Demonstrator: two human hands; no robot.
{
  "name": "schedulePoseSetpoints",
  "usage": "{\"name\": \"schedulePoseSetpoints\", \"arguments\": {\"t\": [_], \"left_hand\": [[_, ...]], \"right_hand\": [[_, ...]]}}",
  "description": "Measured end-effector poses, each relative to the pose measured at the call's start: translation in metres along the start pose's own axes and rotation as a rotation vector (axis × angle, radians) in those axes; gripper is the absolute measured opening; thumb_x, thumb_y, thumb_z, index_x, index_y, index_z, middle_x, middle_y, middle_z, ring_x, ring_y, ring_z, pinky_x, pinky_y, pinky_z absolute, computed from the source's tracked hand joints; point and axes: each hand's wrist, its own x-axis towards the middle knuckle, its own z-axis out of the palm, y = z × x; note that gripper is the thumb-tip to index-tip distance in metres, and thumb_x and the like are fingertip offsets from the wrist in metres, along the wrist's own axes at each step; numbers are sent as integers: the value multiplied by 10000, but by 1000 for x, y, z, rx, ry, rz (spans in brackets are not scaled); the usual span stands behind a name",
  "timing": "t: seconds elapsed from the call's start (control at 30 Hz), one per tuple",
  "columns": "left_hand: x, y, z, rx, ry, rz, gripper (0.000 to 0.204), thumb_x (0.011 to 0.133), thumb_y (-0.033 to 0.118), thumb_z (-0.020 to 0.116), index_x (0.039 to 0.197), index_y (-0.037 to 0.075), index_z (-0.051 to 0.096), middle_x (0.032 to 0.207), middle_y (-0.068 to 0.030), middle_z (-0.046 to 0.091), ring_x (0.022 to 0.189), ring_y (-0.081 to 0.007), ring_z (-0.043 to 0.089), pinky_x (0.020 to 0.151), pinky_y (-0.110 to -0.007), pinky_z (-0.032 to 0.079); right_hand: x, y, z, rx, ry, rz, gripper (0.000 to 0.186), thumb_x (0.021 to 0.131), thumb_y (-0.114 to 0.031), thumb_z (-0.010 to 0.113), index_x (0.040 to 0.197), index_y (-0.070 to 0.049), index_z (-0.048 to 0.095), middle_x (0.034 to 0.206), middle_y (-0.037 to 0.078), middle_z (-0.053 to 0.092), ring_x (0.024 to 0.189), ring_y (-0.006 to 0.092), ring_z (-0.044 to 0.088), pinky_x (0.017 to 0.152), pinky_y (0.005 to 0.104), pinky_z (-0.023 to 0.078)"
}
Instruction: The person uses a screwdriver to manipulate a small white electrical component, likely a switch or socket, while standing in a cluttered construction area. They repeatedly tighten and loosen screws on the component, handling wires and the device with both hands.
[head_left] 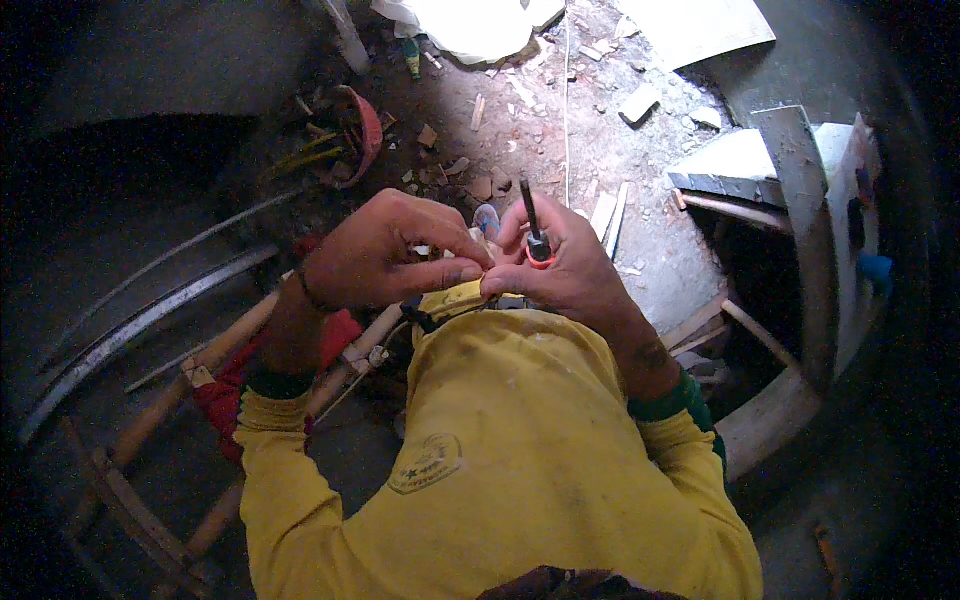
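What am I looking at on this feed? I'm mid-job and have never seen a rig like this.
There's no machine: these are a person's bare hands, seen from a head-worn fisheye camera looking down, so edges bend. Picture left is the person's left. The yellow shirt is the wearer's own. The right hand holds a dark tool with an orange-red ring; the left hand meets it at the fingertips, but anything pinched there is too small to tell. Beyond, the floor is strewn with rubble, with a red curved rim at left.

Left hand (pixel 385 250) close beside curled right hand (pixel 565 262)
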Motion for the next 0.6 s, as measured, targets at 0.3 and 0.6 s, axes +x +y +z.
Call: {"name": "schedulePoseSetpoints", "arguments": {"t": [0.3,0.6], "left_hand": [[-3,13,7,977,146,481,147,774,79,715,917,58,685,810,-105,632,696,-240,645,614,-366,508],[0,-11,-9,7,217,-114,98,865,89,693,891,-6,700,834,-94,683,759,-180,647,685,-312,494]], "right_hand": [[4,9,-4,533,-118,258,303,817,-147,763,994,-65,532,764,41,641,542,26,482,476,183,379],[0,29,6,870,-94,202,310,875,-87,713,1059,-105,465,750,130,667,428,7,413,407,146,331]]}}
